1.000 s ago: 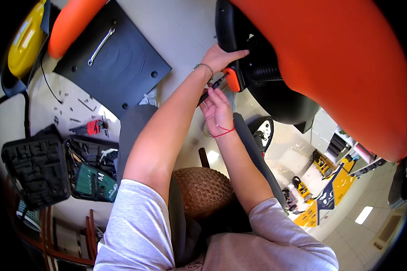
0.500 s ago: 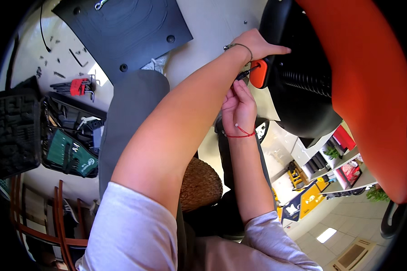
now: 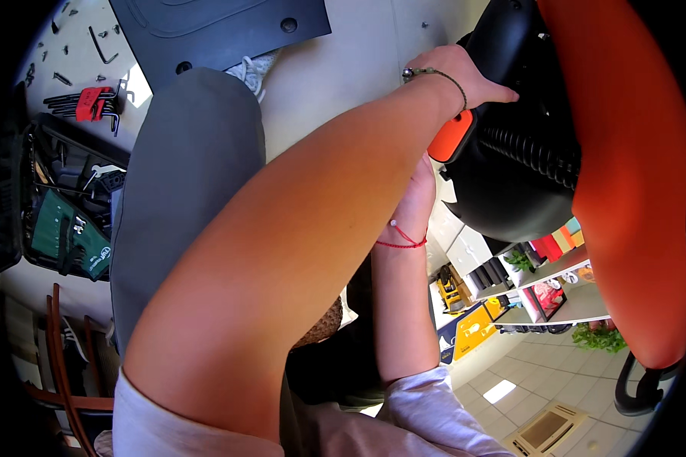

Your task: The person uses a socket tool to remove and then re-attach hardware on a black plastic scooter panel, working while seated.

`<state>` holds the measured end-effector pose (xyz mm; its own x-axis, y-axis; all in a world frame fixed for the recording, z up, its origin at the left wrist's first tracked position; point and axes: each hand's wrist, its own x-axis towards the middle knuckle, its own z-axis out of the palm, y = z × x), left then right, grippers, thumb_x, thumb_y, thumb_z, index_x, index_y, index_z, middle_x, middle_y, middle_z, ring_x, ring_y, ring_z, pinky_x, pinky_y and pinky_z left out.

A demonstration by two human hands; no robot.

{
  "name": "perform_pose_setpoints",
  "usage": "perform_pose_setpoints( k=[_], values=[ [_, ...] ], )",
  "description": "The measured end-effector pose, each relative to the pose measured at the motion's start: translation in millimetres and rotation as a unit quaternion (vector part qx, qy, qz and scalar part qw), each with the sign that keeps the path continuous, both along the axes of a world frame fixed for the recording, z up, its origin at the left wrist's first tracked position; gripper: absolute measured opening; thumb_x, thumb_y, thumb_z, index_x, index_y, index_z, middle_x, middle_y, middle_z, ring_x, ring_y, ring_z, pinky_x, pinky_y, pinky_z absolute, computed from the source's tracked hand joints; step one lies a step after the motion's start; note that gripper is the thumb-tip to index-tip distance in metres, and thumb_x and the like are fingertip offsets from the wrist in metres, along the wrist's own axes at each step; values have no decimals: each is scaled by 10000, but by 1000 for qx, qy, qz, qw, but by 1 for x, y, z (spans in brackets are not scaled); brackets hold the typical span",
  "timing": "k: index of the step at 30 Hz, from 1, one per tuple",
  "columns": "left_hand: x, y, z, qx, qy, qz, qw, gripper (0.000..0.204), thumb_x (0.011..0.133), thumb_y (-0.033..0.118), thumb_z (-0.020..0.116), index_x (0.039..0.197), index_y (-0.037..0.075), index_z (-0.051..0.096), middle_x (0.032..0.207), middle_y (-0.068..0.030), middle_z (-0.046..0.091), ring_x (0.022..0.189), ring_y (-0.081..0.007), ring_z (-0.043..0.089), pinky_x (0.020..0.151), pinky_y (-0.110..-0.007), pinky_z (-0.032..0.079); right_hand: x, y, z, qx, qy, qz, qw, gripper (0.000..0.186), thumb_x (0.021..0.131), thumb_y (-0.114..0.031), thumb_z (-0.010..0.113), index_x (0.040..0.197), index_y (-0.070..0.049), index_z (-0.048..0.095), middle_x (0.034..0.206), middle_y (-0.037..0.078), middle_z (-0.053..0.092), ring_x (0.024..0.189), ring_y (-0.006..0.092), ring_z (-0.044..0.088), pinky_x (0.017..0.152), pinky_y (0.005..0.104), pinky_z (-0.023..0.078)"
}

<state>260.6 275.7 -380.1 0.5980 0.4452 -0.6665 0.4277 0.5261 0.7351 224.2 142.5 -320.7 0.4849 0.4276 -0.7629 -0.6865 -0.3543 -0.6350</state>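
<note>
My left hand (image 3: pixel 472 74) lies against the black part of a vehicle (image 3: pixel 503 38), just above an orange reflector (image 3: pixel 451 135). One digit stretches to the right across the black surface; the other fingers are out of sight. Below the reflector, my right hand (image 3: pixel 419 199) reaches up behind the left forearm. Its fingers are covered, so anything in them cannot be seen. A black coil spring (image 3: pixel 530 154) runs beside the reflector, and a large orange body panel (image 3: pixel 625 190) curves along the right.
At the left sit an open tool case (image 3: pixel 72 206) and hex keys in a red holder (image 3: pixel 91 103), with loose screws nearby. A dark panel (image 3: pixel 229 23) lies at the top, above my grey-clad knee (image 3: pixel 194 167). Shelves (image 3: pixel 564 274) stand lower right.
My view has shifted, and the tools and dark panel sit farther left and higher. The right hand, which pinched a small dark thing at the reflector, now has its fingers hidden behind the left forearm.
</note>
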Motion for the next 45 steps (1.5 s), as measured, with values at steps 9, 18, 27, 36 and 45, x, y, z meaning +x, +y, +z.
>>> perform_pose_setpoints(
  k=[9, 18, 27, 36, 45],
  values=[
    [1, -1, 0, 0, 14, -7, 1000, 701, 561, 716, 665, 683, 27, 639, 673, -96, 627, 629, -218, 622, 632, -323, 493, 5, 5, 11, -7, 6, -4, 1000, 183, 949, -83, 436, 1078, 34, 494, 1081, 136, 591, 1022, 214, 589, 915, 344, 482],
    [5, 2, -1, 18, 17, -22, 999, 723, 555, 731, 660, 695, 22, 647, 699, -103, 637, 656, -227, 632, 649, -325, 497, 9, 6, 12, -19, 23, -47, 998, 190, 938, -87, 474, 1086, 29, 504, 1100, 116, 590, 1062, 219, 579, 940, 348, 476],
    [8, 1, -5, -12, -1, -25, 1000, 712, 573, 696, 665, 773, 13, 668, 757, -118, 649, 699, -231, 638, 681, -317, 497, 12, 15, 18, -32, 36, -72, 996, 200, 931, -111, 525, 1092, 6, 536, 1100, 95, 606, 1062, 189, 580, 943, 337, 475],
    [9, 4, -6, -18, -18, -34, 999, 729, 582, 660, 670, 880, -5, 683, 822, -136, 660, 758, -247, 643, 716, -330, 497, 17, 20, 19, -25, 57, -92, 994, 192, 926, -131, 551, 1075, -10, 549, 1057, 84, 621, 1030, 170, 592, 952, 326, 472],
    [-1, -10, -41, -51, -171, 26, 984, 663, 615, 535, 730, 1048, 38, 662, 964, -145, 669, 887, -254, 638, 832, -321, 467, 8, -2, -13, 16, 61, -96, 993, 237, 932, -73, 503, 1156, 5, 494, 1072, 102, 598, 1026, 220, 593, 948, 374, 475]
  ],
)
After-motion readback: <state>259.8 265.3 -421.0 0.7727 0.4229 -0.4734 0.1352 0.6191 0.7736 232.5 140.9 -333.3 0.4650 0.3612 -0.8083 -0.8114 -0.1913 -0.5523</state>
